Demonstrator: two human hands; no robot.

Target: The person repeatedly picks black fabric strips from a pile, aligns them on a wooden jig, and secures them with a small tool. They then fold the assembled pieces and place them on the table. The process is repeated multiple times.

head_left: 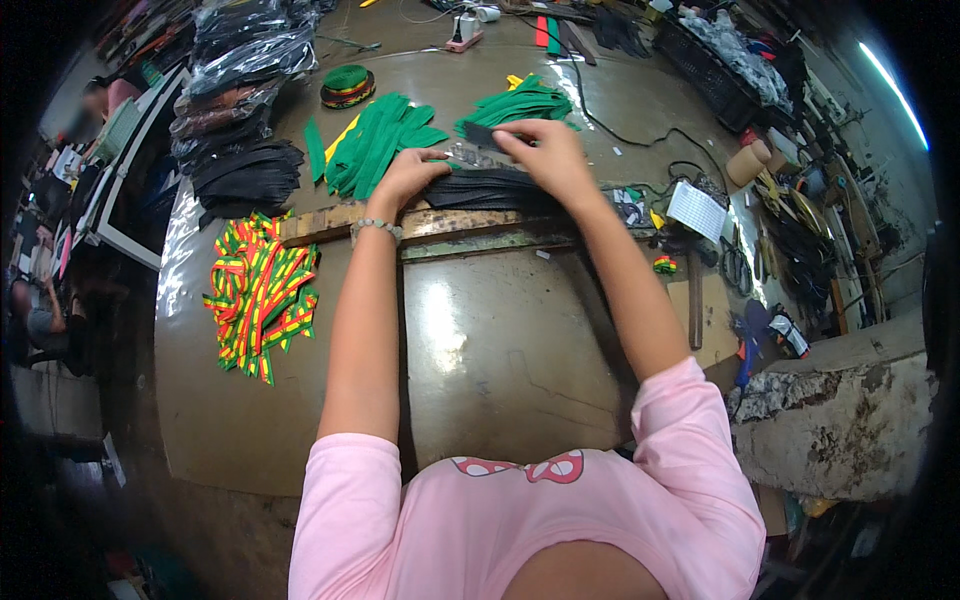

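My right hand (550, 160) pinches a small dark flat piece (481, 136) between thumb and fingers, raised over the table. To its left, my left hand (408, 178), with a beaded bracelet at the wrist, has its fingers drawn together by the left end of a pile of black strips (485, 190). What those fingers hold, if anything, is too small to tell. The black strips lie along a wooden bar (335, 222) that crosses the table in front of me. Just beyond my hands are two heaps of green strips, one at left (375, 150) and one at right (525, 103).
Red, yellow and green patterned strips (262, 295) are heaped at the left. A rolled band (347, 86) sits farther back, near plastic-wrapped dark bundles (245, 60). Scissors (736, 268), a white paper (697, 210) and a black crate (705, 80) stand right. A cable (610, 132) crosses the table.
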